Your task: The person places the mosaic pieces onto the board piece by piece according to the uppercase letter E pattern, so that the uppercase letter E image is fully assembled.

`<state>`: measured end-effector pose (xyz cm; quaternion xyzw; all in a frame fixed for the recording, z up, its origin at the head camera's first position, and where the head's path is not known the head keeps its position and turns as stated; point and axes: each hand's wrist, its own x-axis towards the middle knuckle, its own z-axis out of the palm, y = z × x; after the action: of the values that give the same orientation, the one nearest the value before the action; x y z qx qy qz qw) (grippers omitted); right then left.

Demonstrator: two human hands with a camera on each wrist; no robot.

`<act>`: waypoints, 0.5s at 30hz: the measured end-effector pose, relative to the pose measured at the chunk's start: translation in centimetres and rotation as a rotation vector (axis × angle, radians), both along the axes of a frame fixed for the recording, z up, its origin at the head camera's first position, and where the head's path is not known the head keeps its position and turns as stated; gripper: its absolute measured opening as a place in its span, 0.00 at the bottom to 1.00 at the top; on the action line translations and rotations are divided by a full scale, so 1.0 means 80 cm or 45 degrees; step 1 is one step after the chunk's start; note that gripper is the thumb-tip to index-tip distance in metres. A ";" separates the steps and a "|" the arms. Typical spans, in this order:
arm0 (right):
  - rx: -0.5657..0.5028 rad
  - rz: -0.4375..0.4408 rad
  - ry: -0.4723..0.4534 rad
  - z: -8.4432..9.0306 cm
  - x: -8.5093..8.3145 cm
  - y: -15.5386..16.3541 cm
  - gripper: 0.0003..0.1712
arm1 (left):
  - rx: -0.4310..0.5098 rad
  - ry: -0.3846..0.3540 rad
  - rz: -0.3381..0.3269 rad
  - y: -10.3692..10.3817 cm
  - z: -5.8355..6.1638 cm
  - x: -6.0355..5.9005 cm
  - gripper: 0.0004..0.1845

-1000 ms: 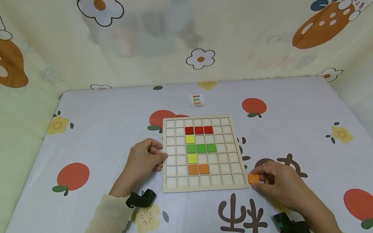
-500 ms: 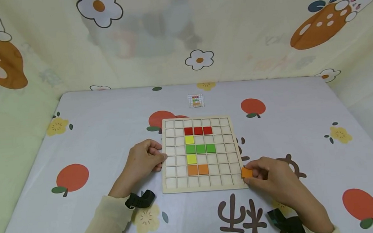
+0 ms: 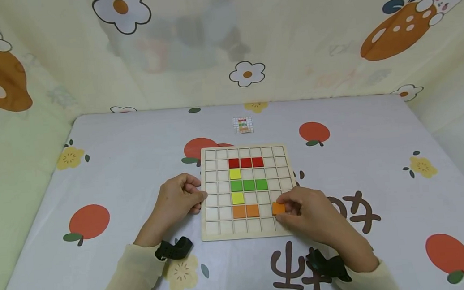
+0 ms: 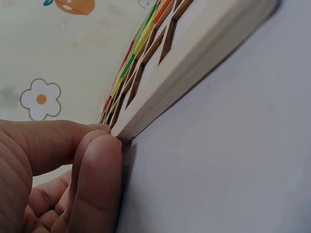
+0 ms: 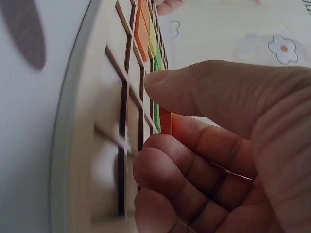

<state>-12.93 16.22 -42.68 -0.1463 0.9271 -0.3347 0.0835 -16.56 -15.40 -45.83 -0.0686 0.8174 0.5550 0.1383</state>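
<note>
A wooden grid board (image 3: pixel 217 227) lies flat on the table. Set in its cells are red tiles (image 3: pixel 246 163), a yellow tile (image 3: pixel 235 174), green tiles (image 3: pixel 249 185), another yellow tile (image 3: pixel 237 198) and two orange tiles (image 3: pixel 246 211). Thumb and index finger of my left hand (image 3: pixel 179 196) hold the board's left edge. My right hand (image 3: pixel 311 211) pinches a loose orange tile (image 3: pixel 278 208) over the board, right of the two set orange ones and level with their row. The right wrist view shows this tile (image 5: pixel 165 121) beyond the thumb; the index finger is partly hidden.
Behind the board lies a small card (image 3: pixel 243 125) printed with a coloured grid pattern. A patterned cloth (image 3: pixel 134 134) covers the table, and a curtain (image 3: pixel 192 44) hangs along the back and sides. Each wrist wears a black band (image 3: pixel 173 249).
My right hand has carried the orange tile leftward from beside the board's right edge to above its cells. The left hand stays at the left edge.
</note>
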 end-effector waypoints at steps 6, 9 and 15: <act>0.022 0.036 -0.003 -0.006 -0.006 -0.017 0.12 | 0.001 -0.004 0.004 0.000 0.000 0.000 0.14; 0.023 0.032 -0.008 -0.008 -0.006 -0.020 0.12 | -0.004 -0.004 0.002 0.000 0.001 0.000 0.14; 0.035 0.038 0.028 -0.013 -0.006 -0.023 0.12 | -0.005 0.001 0.001 -0.001 0.002 0.000 0.14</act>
<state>-13.40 14.38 -43.73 -0.1628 0.9302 -0.3189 0.0804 -16.53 -15.45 -45.70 -0.0688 0.8186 0.5533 0.1375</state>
